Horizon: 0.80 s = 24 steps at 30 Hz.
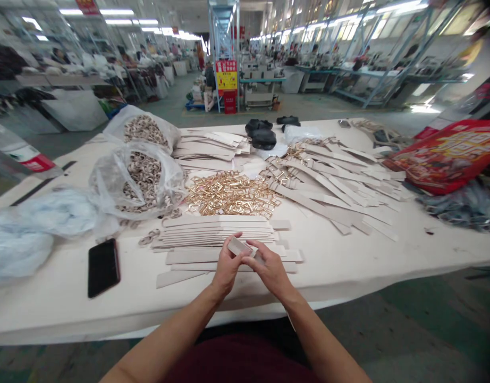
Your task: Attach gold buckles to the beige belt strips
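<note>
Between my two hands is a short pale beige strap piece [240, 247], held above the stacked straps. My left hand [228, 266] is closed round its left side, thumb in front. My right hand [269, 264] pinches its right end, and the fingers partly hide it. Under and behind the hands lie flat beige straps [201, 234] in a neat row. Just beyond them is a heap of gold metal buckles [233, 194]. A few small beige loops [149, 237] lie left of the straps.
Clear plastic bags [103, 178] of beige loops stand at the left, beside a black phone [103, 267]. Straps fitted with buckles [328, 181] are piled on the right. A red bag [448, 154] sits at the table's right end; black bundles [263, 135] lie at the back.
</note>
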Motion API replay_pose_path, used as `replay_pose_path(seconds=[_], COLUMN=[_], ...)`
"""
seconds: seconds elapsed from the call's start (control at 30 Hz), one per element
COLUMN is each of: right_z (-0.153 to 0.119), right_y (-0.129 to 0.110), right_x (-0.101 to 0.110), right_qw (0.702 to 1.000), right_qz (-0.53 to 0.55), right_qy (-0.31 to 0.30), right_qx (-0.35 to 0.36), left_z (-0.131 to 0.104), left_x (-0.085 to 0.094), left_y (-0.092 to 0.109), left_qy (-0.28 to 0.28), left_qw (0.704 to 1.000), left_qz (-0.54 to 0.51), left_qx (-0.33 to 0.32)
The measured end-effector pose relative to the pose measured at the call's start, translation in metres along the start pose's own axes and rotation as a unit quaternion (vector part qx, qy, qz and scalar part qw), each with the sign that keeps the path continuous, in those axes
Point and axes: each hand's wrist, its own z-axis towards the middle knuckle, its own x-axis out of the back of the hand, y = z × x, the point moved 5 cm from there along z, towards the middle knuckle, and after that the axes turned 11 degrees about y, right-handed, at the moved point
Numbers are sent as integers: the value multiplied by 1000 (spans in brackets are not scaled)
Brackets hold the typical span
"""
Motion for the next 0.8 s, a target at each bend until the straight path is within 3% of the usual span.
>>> replay_pose_path(seconds=[0.07, 0.13, 0.2, 0.27, 0.3, 0.33, 0.4, 0.47, 0.5, 0.67, 0.8], right_z=[5, 11, 19, 25, 28, 29, 31, 30, 30, 28, 28], right_y=[2, 11, 30, 54, 67, 78, 94, 103, 105, 108, 109], right_x=[6, 16, 29, 42, 46, 47, 46, 42, 40, 37, 38], right_qw=[999, 999, 997, 992, 989, 986, 982, 981, 981, 979, 981], right_qz=[30, 44, 38, 18, 8, 1, 2, 13, 18, 44, 45], right_qy=[-2, -3, 23, 73, 96, 113, 130, 136, 138, 133, 133], right_qx=[-14, -32, -59, -97, -113, -125, -136, -137, -138, -148, -137], left_z=[-2, 7, 33, 78, 103, 129, 172, 205, 216, 238, 238], left_x=[-4, -8, -6, 2, 5, 4, -7, -21, -28, -44, -37], left_y=[-5, -2, 12, 34, 46, 56, 62, 56, 52, 42, 51], left_qy=[-13, -85, -153, -140, -112, -90, -102, -130, -142, -158, -150], left_qw=[1000, 995, 986, 975, 956, 917, 793, 727, 713, 679, 696], left_qz=[-11, 6, 62, 163, 241, 336, 526, 601, 617, 655, 639], left_qx=[19, 46, 33, -59, -128, -195, -289, -305, -301, -293, -292])
